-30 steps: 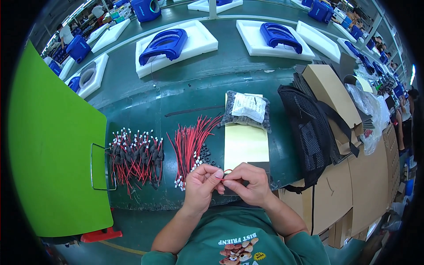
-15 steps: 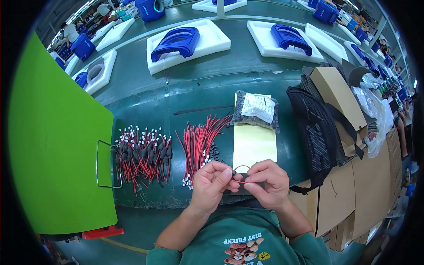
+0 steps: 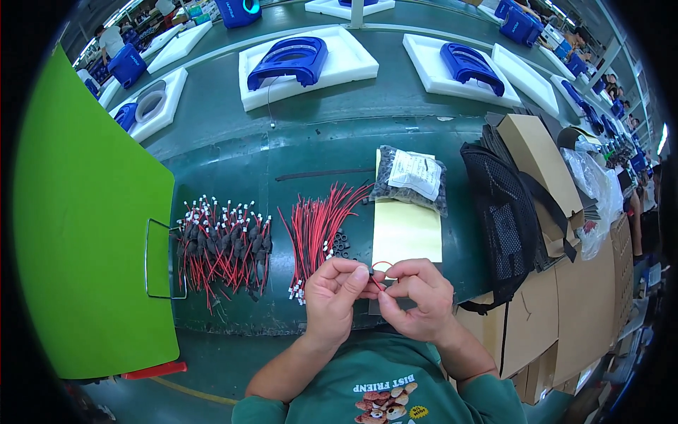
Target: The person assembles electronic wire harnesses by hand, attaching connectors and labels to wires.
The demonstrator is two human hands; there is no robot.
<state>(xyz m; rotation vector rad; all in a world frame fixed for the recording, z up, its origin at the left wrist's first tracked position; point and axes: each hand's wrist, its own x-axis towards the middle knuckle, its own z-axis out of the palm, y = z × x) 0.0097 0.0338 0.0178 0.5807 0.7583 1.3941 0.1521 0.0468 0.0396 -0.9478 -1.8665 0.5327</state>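
Observation:
Near the front edge of the green table, my left hand [image 3: 337, 293] is closed on a small black ring [image 3: 372, 271]. A thin red wire [image 3: 383, 264] bows up from the ring in a small loop. Close beside it, my right hand [image 3: 422, 297] pinches the red wire, its fingertips almost touching the left ones. The fingers partly hide the ring, and I cannot tell how the wire runs through it. Just left of my hands lies a bundle of red wires [image 3: 316, 230] with white connectors. Several loose black rings [image 3: 341, 245] lie against that bundle.
Wires with black wrapped middles [image 3: 224, 244] are piled farther left, by a green board [image 3: 99, 226] with a metal wire handle. A bag of black rings [image 3: 409, 180] lies on yellow paper [image 3: 407, 233]. A black mesh bag [image 3: 501, 219] and cardboard [image 3: 586, 297] fill the right side.
My right hand has shifted slightly left and its fingers have curled closer to my left hand. The wire's loop looks smaller. The whole view has shifted a little.

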